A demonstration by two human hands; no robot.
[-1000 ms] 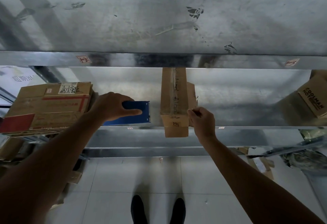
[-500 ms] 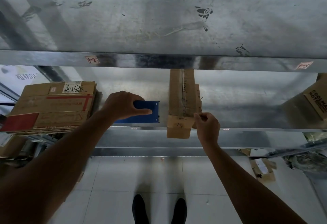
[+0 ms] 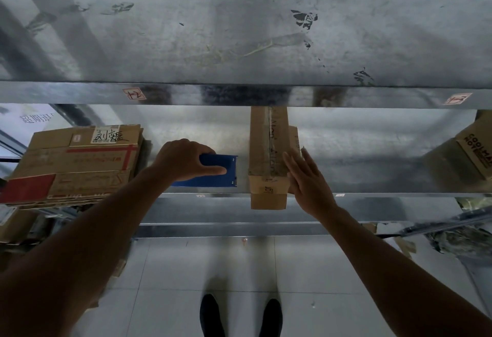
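Left hand [image 3: 183,162] with fingers and thumb curled round the left end of a flat blue box [image 3: 222,174], gripping it; box lying flat on the galvanised steel shelf [image 3: 372,155], just inside the front lip. Right hand [image 3: 306,177] spread flat, fingers straight, palm pressed to the right flank of a long cardboard carton [image 3: 267,150]. Carton on the same shelf, just right of the blue box and apart from it; long axis running front to back, near end with a small label jutting past the lip toward the person, far end hidden under the upper shelf [image 3: 239,30]; taped seam uppermost along its length. Shorter brown carton [image 3: 293,135] tight against its right side, partly behind the right fingers. To the left, stack of flattened cartons [image 3: 77,161] with red tape and a handwritten label, near the left wrist. At far right, tilted COOLMAN carton [image 3: 476,147], well apart. Handwritten sticker [image 3: 134,93] on the upper shelf's lip. Below, grey tiled floor [image 3: 165,270] and dark shoes [image 3: 210,315].
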